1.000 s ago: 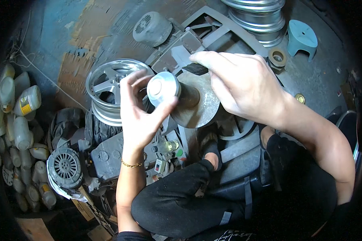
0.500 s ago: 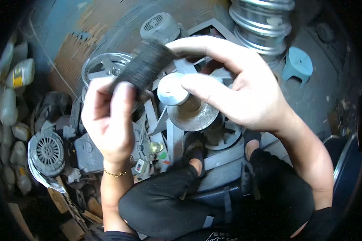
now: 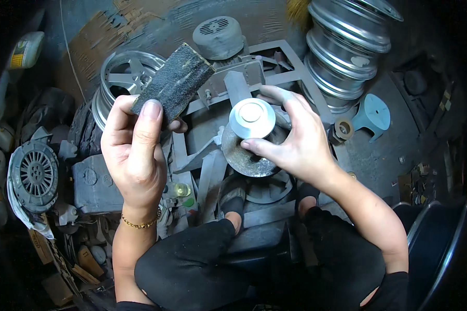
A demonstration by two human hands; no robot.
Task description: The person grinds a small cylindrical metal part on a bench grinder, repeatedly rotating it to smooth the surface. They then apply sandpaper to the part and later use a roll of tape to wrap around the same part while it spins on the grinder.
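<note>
My left hand (image 3: pixel 137 150) pinches a dark, rough strip of sandpaper (image 3: pixel 180 82) between thumb and fingers, holding it raised and tilted, its worn edges showing. A shiny silver cone-shaped cap (image 3: pixel 251 117) tops a round metal flange (image 3: pixel 250 165) between my feet. Curved around the right side of that cap is my right hand (image 3: pixel 298 135); its thumb lies against the lower rim and its fingers reach behind the upper right side, partly hidden. Below the flange, a grey metal frame (image 3: pixel 213 173) carries the machine.
A grey motor (image 3: pixel 218 37) sits at the frame's far end. To its left leans a wheel rim (image 3: pixel 123 76); several more rims (image 3: pixel 342 57) are stacked at the far right. A light blue stool (image 3: pixel 372 115) and a tape roll (image 3: pixel 342 129) are nearby. Clutter and jugs (image 3: pixel 27 50) line the left.
My right hand has let go of the sandpaper's far end and come down around the silver cap. The left hand still holds the sandpaper, now steadier. The view has shifted slightly.
</note>
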